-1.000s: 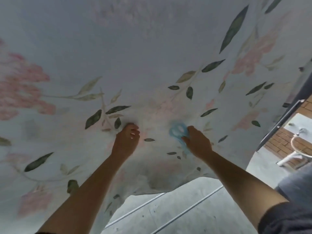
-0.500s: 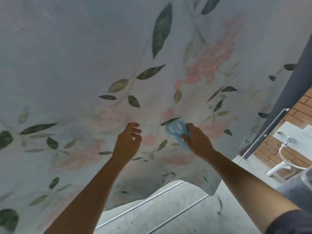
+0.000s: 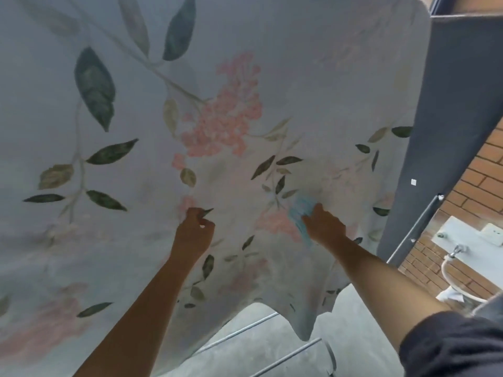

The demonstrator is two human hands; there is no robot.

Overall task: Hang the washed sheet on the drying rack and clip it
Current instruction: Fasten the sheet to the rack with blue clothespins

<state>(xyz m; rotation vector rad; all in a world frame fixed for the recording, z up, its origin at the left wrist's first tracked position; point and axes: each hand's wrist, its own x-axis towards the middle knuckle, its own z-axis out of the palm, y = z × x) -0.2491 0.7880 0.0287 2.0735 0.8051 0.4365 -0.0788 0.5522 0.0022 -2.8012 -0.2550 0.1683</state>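
Pinching sheet (image 3: 245, 77) with my left hand (image 3: 194, 235) | right hand (image 3: 324, 227) grips blue clip (image 3: 299, 213) against sheet | sheet hangs ahead, rack (image 3: 285, 352) bars under its hem

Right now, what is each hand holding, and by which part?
Right hand grips the blue clip by its lower end. Left hand curls at the sheet; a pinch cannot be confirmed.

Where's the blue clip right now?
Head view, right of centre: the blue clip is held by the right hand against the floral sheet, level with the left hand to its left.
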